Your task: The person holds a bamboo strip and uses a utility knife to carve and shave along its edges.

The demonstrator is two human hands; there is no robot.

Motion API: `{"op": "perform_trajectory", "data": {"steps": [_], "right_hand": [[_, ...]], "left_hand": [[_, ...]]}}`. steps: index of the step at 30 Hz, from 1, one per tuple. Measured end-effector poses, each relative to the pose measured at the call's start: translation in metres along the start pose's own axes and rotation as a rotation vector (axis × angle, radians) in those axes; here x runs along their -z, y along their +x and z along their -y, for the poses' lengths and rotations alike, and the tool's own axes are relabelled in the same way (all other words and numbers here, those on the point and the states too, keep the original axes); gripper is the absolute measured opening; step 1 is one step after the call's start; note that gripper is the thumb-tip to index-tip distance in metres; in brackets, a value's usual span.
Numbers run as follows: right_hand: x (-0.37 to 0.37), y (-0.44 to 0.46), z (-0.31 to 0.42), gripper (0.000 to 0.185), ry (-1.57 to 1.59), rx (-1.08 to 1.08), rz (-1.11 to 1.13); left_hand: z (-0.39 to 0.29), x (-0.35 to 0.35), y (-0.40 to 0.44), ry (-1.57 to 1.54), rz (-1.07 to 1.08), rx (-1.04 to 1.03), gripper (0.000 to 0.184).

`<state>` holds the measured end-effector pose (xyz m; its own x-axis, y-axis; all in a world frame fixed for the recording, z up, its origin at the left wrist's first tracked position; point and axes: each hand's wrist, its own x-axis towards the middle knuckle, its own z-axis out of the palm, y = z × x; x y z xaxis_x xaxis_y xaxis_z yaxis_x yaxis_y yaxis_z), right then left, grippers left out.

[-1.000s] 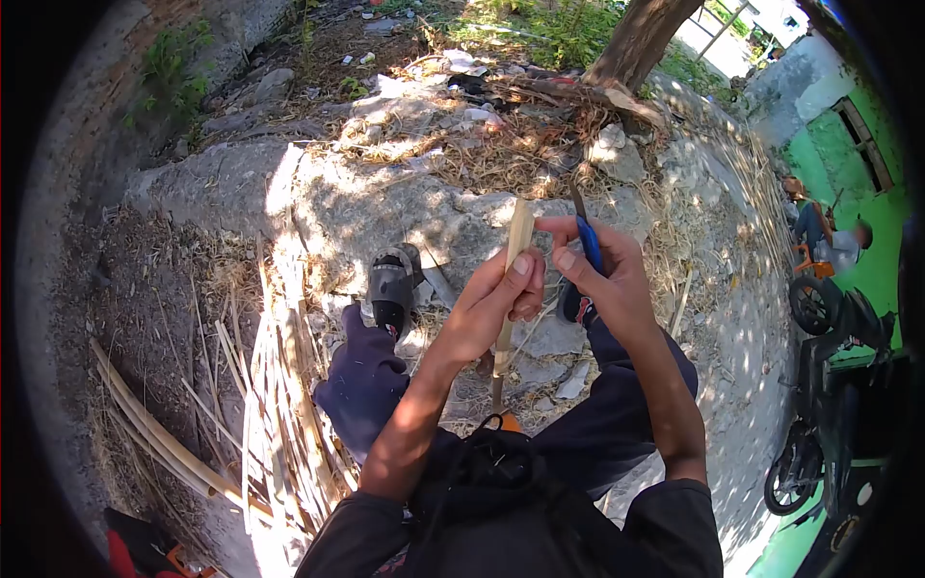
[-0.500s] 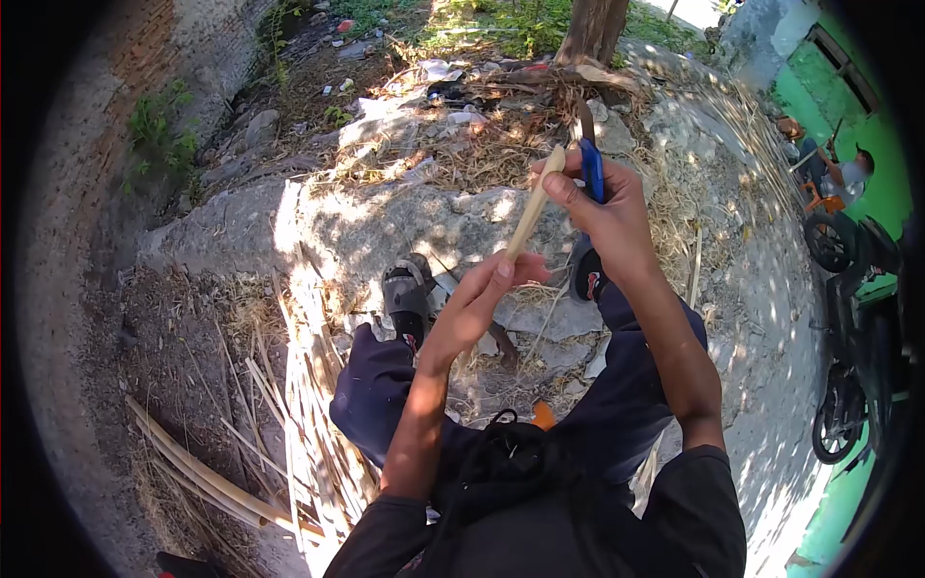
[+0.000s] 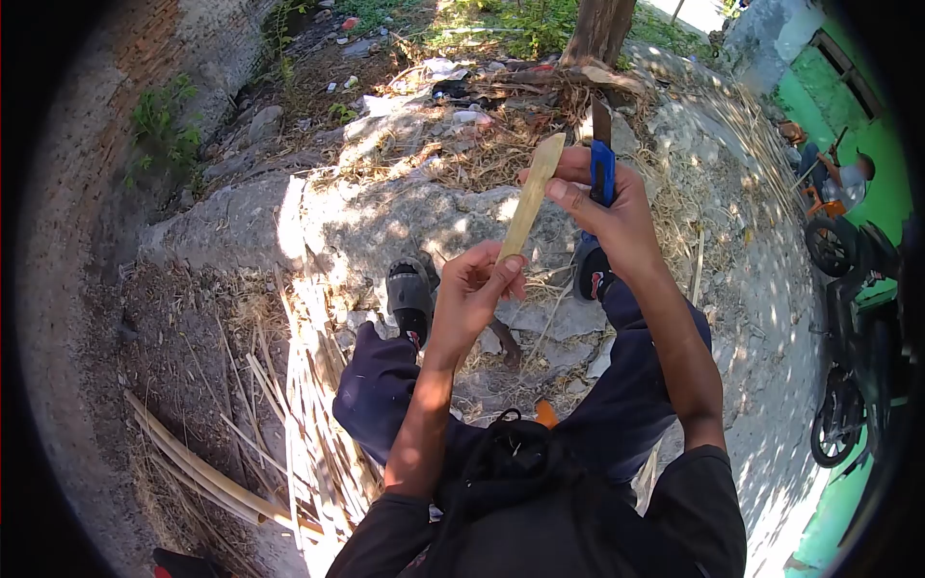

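Pinched at its lower end between the thumb and fingers of my left hand (image 3: pixel 479 291) is a short pale bamboo strip (image 3: pixel 528 204) with a slanted, pointed upper tip. It tilts up to the right, its broad face toward me. My right hand (image 3: pixel 617 212) grips a blue-handled knife (image 3: pixel 602 171), and its thumb and forefinger also touch the strip near the tip. The knife's brownish blade (image 3: pixel 601 120) points up and away, apart from the strip. Fingers cover part of the blue handle.
Long split strips (image 3: pixel 303 405) lie in a pile left of my legs, beside thicker curved poles (image 3: pixel 198 467). Rough rock (image 3: pixel 385 226) lies under my feet, and a tree trunk (image 3: pixel 599 34) stands ahead. At right are a motorcycle (image 3: pixel 848 328) and another person (image 3: pixel 848 178) by a green wall.
The bamboo strip has been turned so its broad face shows. The knife has shifted slightly right and stands more upright. My left fingers have curled in around the lower end.
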<state>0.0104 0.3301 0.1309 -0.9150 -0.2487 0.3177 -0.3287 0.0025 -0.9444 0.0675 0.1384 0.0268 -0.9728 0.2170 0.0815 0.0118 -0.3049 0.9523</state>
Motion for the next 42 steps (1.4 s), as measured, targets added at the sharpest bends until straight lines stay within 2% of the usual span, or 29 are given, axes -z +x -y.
{"op": "perform_trajectory", "data": {"steps": [5,9,12,16,18,21,24,26,27,29,30,34,37,42], "right_hand": [[0.0,0.003,-0.002,0.033,-0.007,-0.069,-0.035],[-0.004,0.003,0.005,0.031,-0.011,-0.124,-0.036],[-0.006,0.005,-0.003,0.03,-0.031,-0.125,-0.036],[-0.012,0.006,-0.018,0.03,0.001,-0.025,-0.02],[-0.014,0.005,-0.016,0.03,0.012,-0.012,-0.012],[-0.017,0.001,-0.004,0.029,-0.091,-0.129,-0.041],[-0.013,0.001,-0.003,0.027,-0.197,0.003,-0.074],[-0.004,0.0,-0.007,0.028,-0.581,0.157,0.014],[-0.007,-0.001,-0.008,0.028,-0.579,0.157,0.02],[-0.011,-0.003,-0.011,0.03,-0.856,0.391,0.04],[-0.011,0.001,-0.018,0.032,-0.872,0.528,0.05],[-0.008,-0.001,-0.019,0.032,-0.924,0.543,0.098],[-0.005,0.0,-0.014,0.032,-0.927,0.527,0.05],[0.003,0.001,-0.008,0.032,-0.976,0.575,0.122]], "left_hand": [[-0.005,0.003,-0.003,0.041,-0.003,0.019,0.024],[-0.007,0.005,-0.005,-0.008,0.08,0.038,0.031],[-0.006,0.006,-0.007,-0.022,0.116,0.029,0.037],[-0.006,0.006,-0.007,0.002,0.147,-0.024,0.043],[-0.005,0.005,-0.009,-0.064,0.133,0.029,0.042],[-0.003,0.006,-0.01,-0.121,0.096,0.071,0.041],[0.001,0.009,-0.007,-0.112,0.061,0.028,0.042],[0.004,0.011,-0.006,-0.111,0.045,-0.004,0.044],[0.001,0.012,-0.007,-0.112,0.033,0.024,0.045],[0.001,0.014,-0.008,-0.115,0.018,0.053,0.046],[0.002,0.015,-0.009,-0.147,0.051,0.057,0.047],[-0.003,0.016,-0.01,-0.292,0.12,0.108,0.048],[0.007,0.015,-0.009,-0.224,0.162,0.048,0.051],[0.014,0.014,-0.009,-0.181,0.162,0.012,0.051]]}}
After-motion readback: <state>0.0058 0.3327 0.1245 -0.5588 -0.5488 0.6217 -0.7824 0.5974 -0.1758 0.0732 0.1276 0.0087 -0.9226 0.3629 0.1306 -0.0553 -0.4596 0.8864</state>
